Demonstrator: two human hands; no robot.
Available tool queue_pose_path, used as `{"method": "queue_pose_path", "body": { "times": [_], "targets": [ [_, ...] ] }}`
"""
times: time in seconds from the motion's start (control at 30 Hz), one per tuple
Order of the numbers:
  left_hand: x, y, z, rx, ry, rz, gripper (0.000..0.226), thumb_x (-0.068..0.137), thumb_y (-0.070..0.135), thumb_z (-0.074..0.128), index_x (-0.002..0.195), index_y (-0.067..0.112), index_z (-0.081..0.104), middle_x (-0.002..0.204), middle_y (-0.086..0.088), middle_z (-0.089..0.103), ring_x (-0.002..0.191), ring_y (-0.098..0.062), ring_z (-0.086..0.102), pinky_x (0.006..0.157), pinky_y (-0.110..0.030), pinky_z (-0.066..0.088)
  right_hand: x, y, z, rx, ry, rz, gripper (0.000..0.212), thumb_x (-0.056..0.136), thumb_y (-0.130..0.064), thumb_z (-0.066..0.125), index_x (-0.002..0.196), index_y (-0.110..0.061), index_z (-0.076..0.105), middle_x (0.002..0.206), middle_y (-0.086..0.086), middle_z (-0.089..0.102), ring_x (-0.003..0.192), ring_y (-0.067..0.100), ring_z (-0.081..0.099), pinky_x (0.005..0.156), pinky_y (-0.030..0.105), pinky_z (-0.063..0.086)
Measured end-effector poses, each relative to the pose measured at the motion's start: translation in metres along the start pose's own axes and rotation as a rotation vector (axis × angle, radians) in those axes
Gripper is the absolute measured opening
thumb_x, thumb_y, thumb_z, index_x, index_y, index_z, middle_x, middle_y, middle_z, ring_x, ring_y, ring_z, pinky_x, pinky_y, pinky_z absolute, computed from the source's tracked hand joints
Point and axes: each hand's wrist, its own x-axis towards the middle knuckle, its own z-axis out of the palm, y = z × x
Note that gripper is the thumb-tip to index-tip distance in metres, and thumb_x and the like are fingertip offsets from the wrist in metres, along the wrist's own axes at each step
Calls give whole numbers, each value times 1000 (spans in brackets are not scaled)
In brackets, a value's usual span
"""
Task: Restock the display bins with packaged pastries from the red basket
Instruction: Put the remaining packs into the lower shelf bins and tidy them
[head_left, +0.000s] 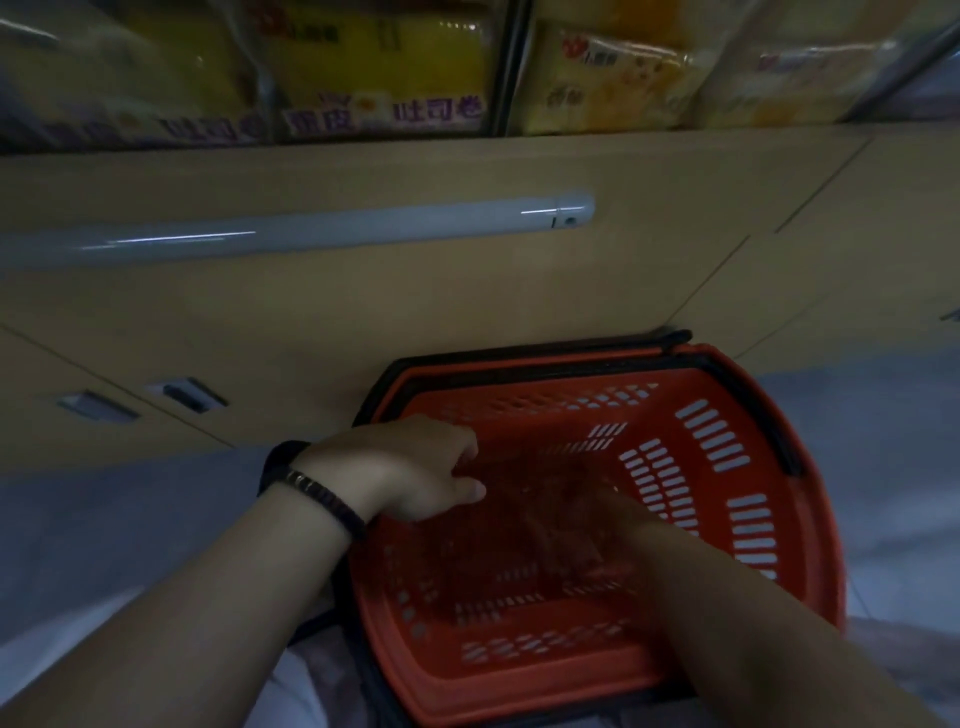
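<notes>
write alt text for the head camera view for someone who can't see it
Both hands reach down into a red basket on the floor, the left hand wearing a dark wristband, the right hand blurred; whether they hold anything is too dim to tell. Above, display bins hold yellow packaged pastries.

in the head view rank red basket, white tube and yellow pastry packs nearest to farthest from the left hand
1. red basket, under the left hand
2. white tube, above, mid-frame
3. yellow pastry packs, at the top

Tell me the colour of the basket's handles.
Black: handles folded along the rim of the red basket; head view.
</notes>
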Motion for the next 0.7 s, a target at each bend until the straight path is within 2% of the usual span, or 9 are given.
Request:
{"method": "queue_pose_path", "body": {
  "times": [0.1,0.17,0.23,0.3,0.37,0.47,0.57,0.63,0.7],
  "targets": [
    [-2,5,1,31,-29,-5,55,101,58,54,149,31,49,141,5,57,125,-17,57,106,-34,49,-33,-28,-34,-44,-203,-53,33,98,-11,66,130,-13,68,131,12,69,111,21,65,91,31,54],
    [-5,7,3,38,-25,-5,51,101,58,54,143,28,56,137,3,61,118,-19,62,100,-36,54,-69,-56,-64,-84,-164,-133,33,87,-11,72,120,-15,71,101,0,72,88,14,66,66,22,53],
    [-8,11,3,-5,10,-46,51,102,60,51,134,21,63,132,-1,64,105,-21,67,84,-37,59,-104,-81,-96,-175,-66,-229,33,76,-22,75,109,-15,72,86,-8,66,72,7,60,63,23,47],
    [-11,15,2,-82,84,-108,67,101,69,42,138,15,61,138,-4,64,107,-24,68,87,-37,58,-140,-103,-123,-295,52,-331,27,73,-31,76,90,-11,70,78,-1,68,66,10,56,62,29,43],
    [-17,20,3,-359,118,-180,88,96,80,34,153,13,45,141,-10,63,102,-29,73,89,-39,60,-178,-122,-143,-369,207,-417,29,76,-38,73,81,-10,66,73,2,66,67,16,57,60,32,42],
    [-30,35,4,-1025,84,-181,99,83,92,38,152,21,44,106,-17,76,80,-33,79,64,-35,59,-247,-144,-156,-316,568,-577,47,80,-63,52,75,-17,57,69,-1,64,65,16,62,59,35,49],
    [-46,56,3,-1337,228,2,65,92,74,54,118,16,71,93,-14,78,82,-33,79,63,-32,57,-283,-146,-152,-446,897,-753,20,83,-39,64,83,-29,45,76,-4,62,73,26,63,58,41,51],
    [-61,67,4,-1458,346,147,38,97,45,68,101,9,79,90,-13,78,84,-29,78,68,-34,59,-292,-146,-143,-426,1063,-895,26,78,-24,67,86,-30,43,77,-3,56,71,26,56,58,37,45],
    [-78,70,4,-1501,448,266,24,96,22,73,100,-1,79,93,-20,75,85,-29,76,73,-38,62,-303,-147,-140,-337,1105,-999,24,77,-19,73,83,-26,51,83,-6,53,76,21,52,64,31,43]
  ]
}}
